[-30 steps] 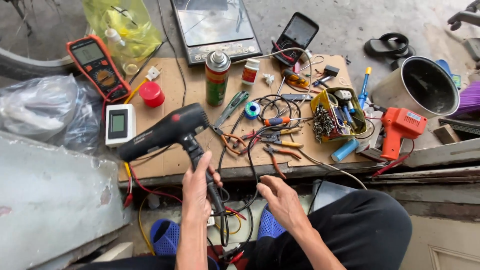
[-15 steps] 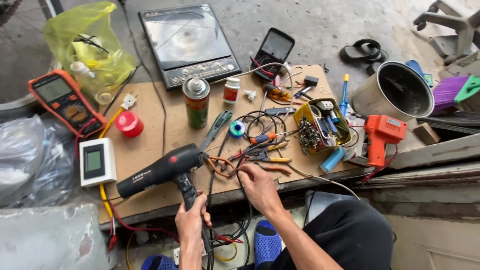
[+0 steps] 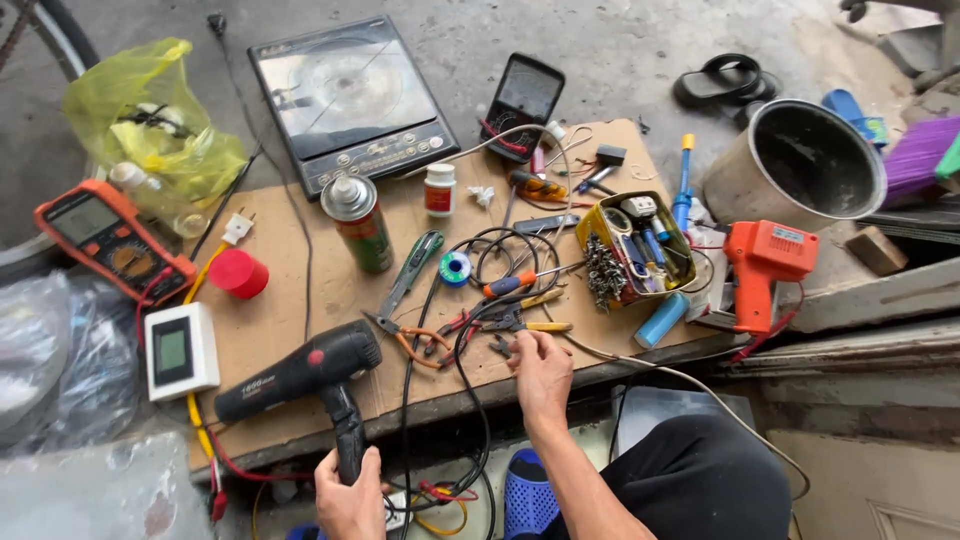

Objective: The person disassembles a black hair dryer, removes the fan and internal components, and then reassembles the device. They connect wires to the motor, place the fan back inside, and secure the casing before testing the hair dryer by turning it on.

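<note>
The left hand [image 3: 350,497] is wrapped tight around the handle of a black hair dryer [image 3: 300,372], at the near edge of the cardboard sheet [image 3: 290,300]. The dryer's barrel lies almost level across the cardboard, its long axis running from lower left to upper right; which end is the nozzle is hard to tell from here, though it seems to point left, toward the white meter [image 3: 180,350]. The right hand [image 3: 540,368] rests right of the dryer, fingers curled on small pliers [image 3: 505,345], seemingly pinching them, among black cables [image 3: 460,350].
</note>
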